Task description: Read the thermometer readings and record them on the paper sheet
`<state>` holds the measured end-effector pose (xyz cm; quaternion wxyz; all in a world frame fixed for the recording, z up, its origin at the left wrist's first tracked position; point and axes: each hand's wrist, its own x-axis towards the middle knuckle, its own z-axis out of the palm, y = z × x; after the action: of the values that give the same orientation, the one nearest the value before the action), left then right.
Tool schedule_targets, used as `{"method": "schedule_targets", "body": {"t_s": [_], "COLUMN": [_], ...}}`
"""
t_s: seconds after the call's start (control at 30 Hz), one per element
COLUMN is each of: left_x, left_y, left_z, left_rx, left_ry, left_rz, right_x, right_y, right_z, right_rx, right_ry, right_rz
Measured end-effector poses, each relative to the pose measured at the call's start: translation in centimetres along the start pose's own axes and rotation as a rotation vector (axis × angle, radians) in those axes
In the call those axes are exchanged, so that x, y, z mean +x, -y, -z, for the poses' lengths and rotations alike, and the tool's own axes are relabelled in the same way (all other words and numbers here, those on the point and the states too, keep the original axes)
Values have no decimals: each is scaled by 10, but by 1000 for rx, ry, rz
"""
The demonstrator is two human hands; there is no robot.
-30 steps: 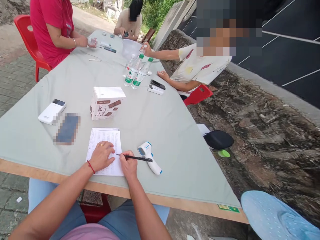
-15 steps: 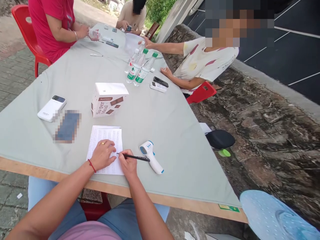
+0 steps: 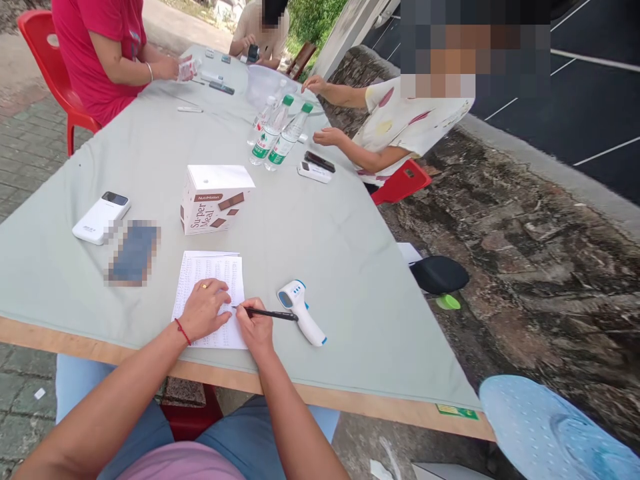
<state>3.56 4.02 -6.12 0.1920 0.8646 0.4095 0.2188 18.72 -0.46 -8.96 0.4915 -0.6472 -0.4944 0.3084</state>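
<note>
- while our right hand (image 3: 255,327) pinches the black pen (image 3: 274,313), fingers clamped on the barrel near its tip, our left hand (image 3: 206,310) lies palm down on the paper (image 3: 213,265), fingers somewhat apart and gripping nothing.
- to write well, we should press lightly with the left hand so the paper cannot slide, and steer the pen with small finger movements.
- we might shift the left fingers towards 10 o'clock, since they probably hide part of the columns, whose marks are too small to read.
- the tip points to 9 o'clock from our right fingers, by the gap between left thumb and forefinger; whether it touches the paper we cannot tell.
- the barrel runs towards 3 o'clock, its end close to the white thermometer (image 3: 305,313), which a wide stroke could nudge.
- the paper reaches to 11 o'clock beyond our left fingers, towards the box (image 3: 215,200).
</note>
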Motion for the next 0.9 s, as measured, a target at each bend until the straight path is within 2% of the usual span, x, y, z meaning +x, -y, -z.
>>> {"method": "schedule_targets", "body": {"t_s": [0.9], "left_x": [0], "left_y": [0], "left_z": [3], "left_rx": [-12], "left_ry": [26], "left_rz": [5], "right_x": [0], "right_y": [4], "right_z": [0], "right_rx": [-26], "right_ry": [-24], "right_rz": [7]}}
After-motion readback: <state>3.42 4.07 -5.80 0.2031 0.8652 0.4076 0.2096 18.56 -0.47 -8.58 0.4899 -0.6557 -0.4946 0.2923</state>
